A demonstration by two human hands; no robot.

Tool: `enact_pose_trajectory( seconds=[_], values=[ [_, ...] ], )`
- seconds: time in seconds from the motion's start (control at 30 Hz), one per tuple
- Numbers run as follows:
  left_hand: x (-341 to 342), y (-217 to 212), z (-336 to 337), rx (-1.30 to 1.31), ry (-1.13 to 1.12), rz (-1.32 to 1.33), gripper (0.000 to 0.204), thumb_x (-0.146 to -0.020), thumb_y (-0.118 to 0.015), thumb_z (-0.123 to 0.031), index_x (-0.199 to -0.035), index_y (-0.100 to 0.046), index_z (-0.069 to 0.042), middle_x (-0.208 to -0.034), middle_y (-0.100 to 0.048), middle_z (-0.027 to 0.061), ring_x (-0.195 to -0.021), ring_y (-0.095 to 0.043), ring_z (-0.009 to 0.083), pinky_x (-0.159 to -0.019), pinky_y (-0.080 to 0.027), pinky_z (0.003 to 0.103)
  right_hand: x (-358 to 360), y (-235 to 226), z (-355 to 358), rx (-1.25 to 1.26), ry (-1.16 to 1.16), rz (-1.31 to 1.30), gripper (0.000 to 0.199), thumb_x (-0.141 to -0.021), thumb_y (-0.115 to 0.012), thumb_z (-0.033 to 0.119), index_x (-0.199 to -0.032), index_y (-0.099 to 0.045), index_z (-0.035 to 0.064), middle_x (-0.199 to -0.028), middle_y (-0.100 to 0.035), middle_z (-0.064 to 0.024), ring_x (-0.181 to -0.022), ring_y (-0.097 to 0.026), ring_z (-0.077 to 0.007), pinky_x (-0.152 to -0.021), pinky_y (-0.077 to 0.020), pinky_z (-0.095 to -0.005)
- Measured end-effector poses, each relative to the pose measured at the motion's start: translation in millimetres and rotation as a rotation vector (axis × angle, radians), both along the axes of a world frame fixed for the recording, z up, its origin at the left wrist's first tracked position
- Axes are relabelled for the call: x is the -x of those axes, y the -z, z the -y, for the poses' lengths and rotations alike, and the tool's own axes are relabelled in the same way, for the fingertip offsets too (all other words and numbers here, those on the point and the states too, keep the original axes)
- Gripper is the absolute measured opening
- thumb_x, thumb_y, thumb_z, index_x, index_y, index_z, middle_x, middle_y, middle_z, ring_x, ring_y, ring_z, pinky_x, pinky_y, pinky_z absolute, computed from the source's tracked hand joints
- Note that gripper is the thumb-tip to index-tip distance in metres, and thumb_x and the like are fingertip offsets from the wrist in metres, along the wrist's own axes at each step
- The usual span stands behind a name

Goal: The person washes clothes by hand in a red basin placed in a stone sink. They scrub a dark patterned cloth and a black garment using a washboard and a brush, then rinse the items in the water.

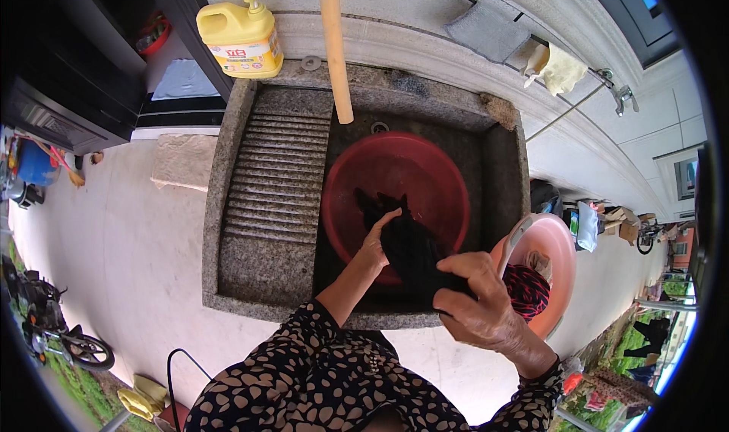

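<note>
Wet black cloth (pixel 410 253), limp, heavy and likely slippery, hangs over the red basin (pixel 425 175) in the stone sink (pixel 262 269), right hand (pixel 482 307) clamped on its near end, left hand (pixel 374 242) fingers curled on its middle; sink walls hem it, open room toward the ribbed washboard (pixel 275 175).

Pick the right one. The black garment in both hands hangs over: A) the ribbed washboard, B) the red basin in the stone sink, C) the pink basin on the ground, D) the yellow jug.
B: both hands grip the black garment, which trails down into the red basin.
</note>
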State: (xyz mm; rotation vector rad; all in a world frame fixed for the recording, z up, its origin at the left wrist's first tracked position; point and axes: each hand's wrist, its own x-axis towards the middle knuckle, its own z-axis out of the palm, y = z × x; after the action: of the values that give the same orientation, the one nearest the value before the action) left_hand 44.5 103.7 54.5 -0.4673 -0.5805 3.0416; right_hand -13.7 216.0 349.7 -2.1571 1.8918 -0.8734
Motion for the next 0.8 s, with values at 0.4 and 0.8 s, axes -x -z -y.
enact_pose_trajectory(
  seconds=[0.4,0.8],
  values=[
    [0.2,-105.5,-11.4,0.124,-0.078,-0.029,0.030,-0.092,-0.054,-0.022,-0.113,-0.059,-0.001,-0.111,-0.064,0.0103,-0.098,-0.064,0.0229,-0.087,-0.054,0.038,132.1,241.4,26.8,0.385,0.723,1.623,0.040,-0.077,-0.066,0.007,-0.115,-0.054,0.0021,-0.103,-0.062,-0.0080,-0.088,-0.062,-0.0170,-0.081,-0.0521,-0.0298],
    [-59.5,-83.8,0.0,0.259,0.144,0.203,0.081,-0.080,-0.067,-0.047,-0.141,-0.031,-0.008,-0.135,-0.047,0.0136,-0.122,-0.049,0.0278,-0.098,-0.044,0.045,22.3,225.5,45.0,0.327,0.424,2.062,0.045,-0.081,-0.063,0.019,-0.121,-0.051,0.0029,-0.105,-0.062,-0.0096,-0.090,-0.062,-0.0183,-0.079,-0.0533,-0.0309]
  ],
)
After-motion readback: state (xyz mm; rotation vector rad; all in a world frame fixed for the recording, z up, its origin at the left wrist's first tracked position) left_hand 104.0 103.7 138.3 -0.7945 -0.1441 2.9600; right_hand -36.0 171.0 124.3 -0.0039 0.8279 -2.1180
